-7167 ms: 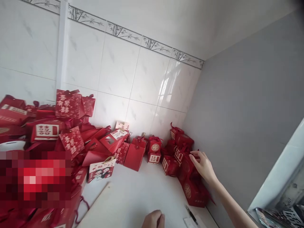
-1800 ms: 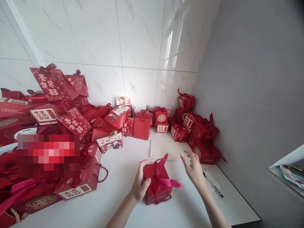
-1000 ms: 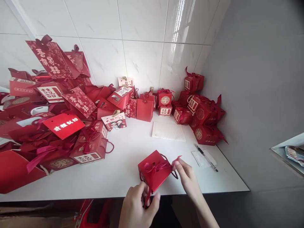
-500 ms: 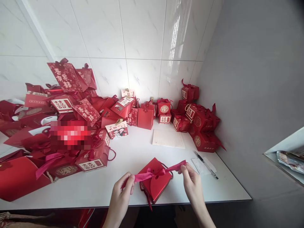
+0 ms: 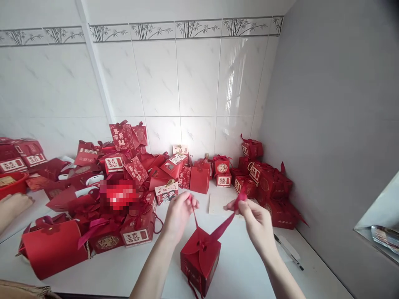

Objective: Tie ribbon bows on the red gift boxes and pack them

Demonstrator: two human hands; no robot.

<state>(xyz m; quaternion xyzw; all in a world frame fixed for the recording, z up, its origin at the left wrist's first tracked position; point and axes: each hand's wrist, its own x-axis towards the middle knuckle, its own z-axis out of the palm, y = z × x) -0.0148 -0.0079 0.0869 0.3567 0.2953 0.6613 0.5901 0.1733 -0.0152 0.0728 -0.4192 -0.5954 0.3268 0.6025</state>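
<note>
A red gift box (image 5: 202,259) with a petal-fold top stands on the white table, near its front edge. Dark pink ribbon (image 5: 220,227) comes out of the top, its two ends drawn up and apart. My left hand (image 5: 181,214) is closed on the left end, which looks narrow and taut. In my right hand (image 5: 254,214) the wider right end is pinched between thumb and fingers. A dark red cord hangs down the box's front left side. Whether a knot sits at the box top is too small to tell.
Many red gift boxes (image 5: 134,230) are heaped at the left, with more stacked boxes (image 5: 276,182) at the back right. A lined notepad (image 5: 218,204) and a pen (image 5: 288,251) lie on the table. Another person's hand (image 5: 15,207) rests at the far left by a red basin (image 5: 14,185).
Both hands have risen, pulling the ribbon ends from a flat sideways spread into an upward V. The view has tilted up and turned left, bringing in another person's hand.
</note>
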